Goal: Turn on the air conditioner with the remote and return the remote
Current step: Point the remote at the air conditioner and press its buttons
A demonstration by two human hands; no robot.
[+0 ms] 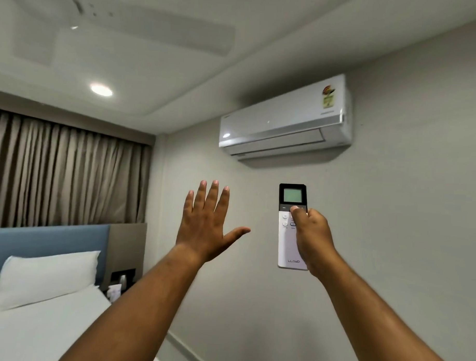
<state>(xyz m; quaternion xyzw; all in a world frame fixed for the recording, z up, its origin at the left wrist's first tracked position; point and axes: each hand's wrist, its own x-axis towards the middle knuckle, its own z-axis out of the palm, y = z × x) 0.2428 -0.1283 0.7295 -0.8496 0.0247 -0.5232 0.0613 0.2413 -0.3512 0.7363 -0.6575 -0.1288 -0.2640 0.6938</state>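
Right hand [311,237] grips remote [292,206] upright, thumb on the top button row; left hand [203,219] open, empty. Keep the remote's tip aimed at the air conditioner [285,120] on the wall above, press firmly. Louver looks shut; screen readout illegible.
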